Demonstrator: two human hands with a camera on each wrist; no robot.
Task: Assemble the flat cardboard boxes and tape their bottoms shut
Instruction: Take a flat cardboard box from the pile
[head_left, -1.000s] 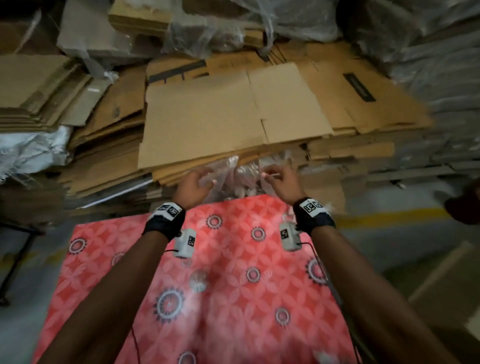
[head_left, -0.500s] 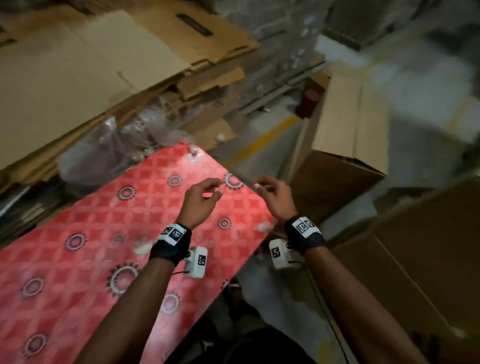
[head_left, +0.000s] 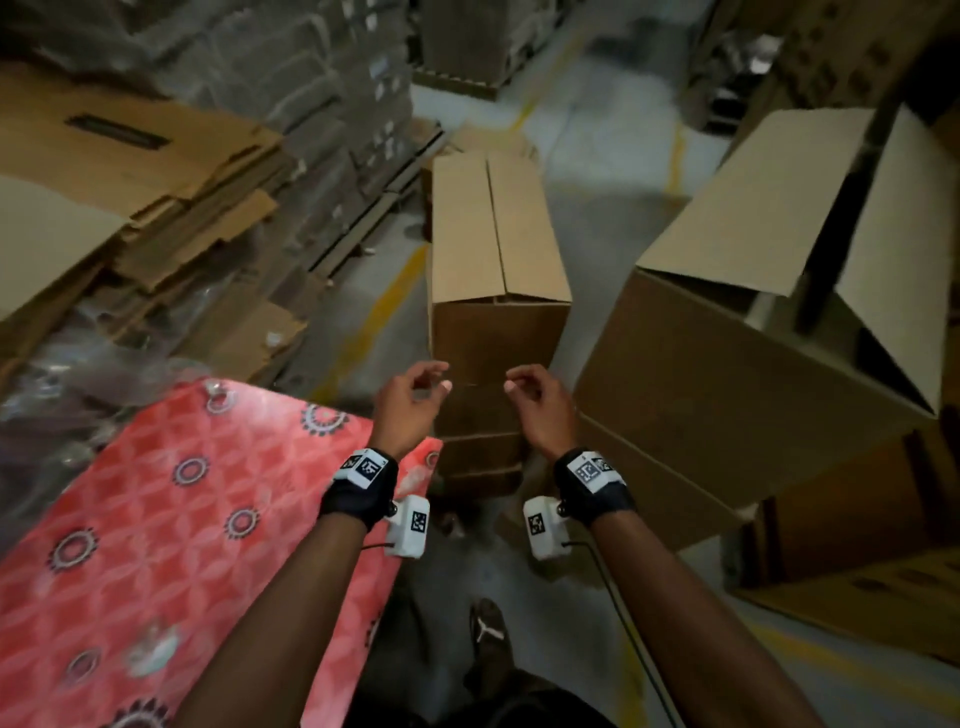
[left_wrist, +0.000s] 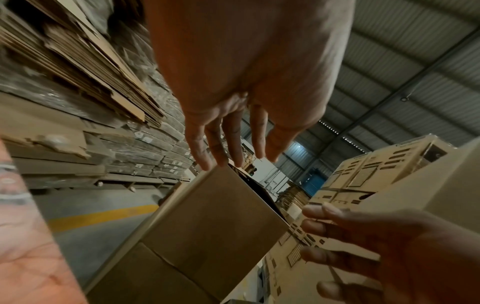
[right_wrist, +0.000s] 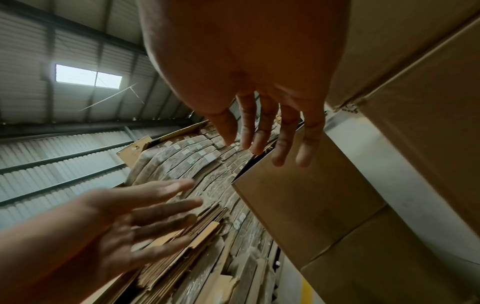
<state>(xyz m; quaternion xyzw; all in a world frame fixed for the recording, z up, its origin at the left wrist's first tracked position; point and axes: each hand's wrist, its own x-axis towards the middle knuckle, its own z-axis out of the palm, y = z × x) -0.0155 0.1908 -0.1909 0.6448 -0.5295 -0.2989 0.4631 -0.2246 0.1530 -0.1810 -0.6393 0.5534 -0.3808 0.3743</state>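
Grip: both my hands, left hand (head_left: 410, 402) and right hand (head_left: 537, 402), were loosely spread, holding nothing.
Done: tall box (head_left: 496, 270) beyond them stood folded.
Left: taping, apparently; flat sheets (head_left: 130, 171) left of it waited.

Tall box (head_left: 498, 291) ahead; bigger box (head_left: 727, 395) crowds right.

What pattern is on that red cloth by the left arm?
The cloth is red with a pale diamond lattice and dark ringed circles, clearest in the head view.
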